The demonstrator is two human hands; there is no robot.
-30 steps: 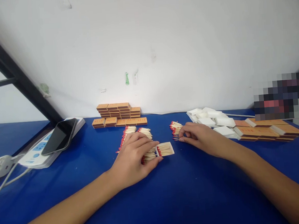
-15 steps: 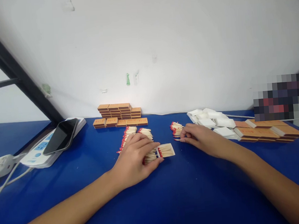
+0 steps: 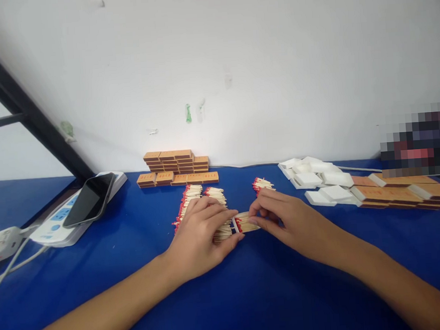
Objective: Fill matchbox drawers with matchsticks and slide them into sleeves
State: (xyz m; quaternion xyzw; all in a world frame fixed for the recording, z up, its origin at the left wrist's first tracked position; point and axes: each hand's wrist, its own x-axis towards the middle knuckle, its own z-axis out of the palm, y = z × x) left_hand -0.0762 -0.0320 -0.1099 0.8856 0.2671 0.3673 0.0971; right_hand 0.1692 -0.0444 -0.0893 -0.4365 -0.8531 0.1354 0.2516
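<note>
A small white matchbox tray (image 3: 235,225) lies on the blue table, partly filled with red-headed matches (image 3: 244,222). My left hand (image 3: 198,232) grips the tray's left end between thumb and index finger, its other fingers resting over heaped matches (image 3: 216,193). Over the tray's right end, my right hand (image 3: 287,218) is closed in a pinch on a match, which is hard to separate from those in the tray. Just behind it sits a smaller heap of matches (image 3: 262,183). Another row of matches (image 3: 192,193) lies beyond my left hand.
Orange matchboxes (image 3: 176,164) stand stacked against the wall. At right are white trays (image 3: 311,176) in a pile and orange box sleeves (image 3: 388,193). A phone (image 3: 90,199) lies on a power strip (image 3: 55,237) with cables at left.
My right hand has moved left and nearer, from the small match heap to the tray, carrying a match. My left hand stays on the tray.
</note>
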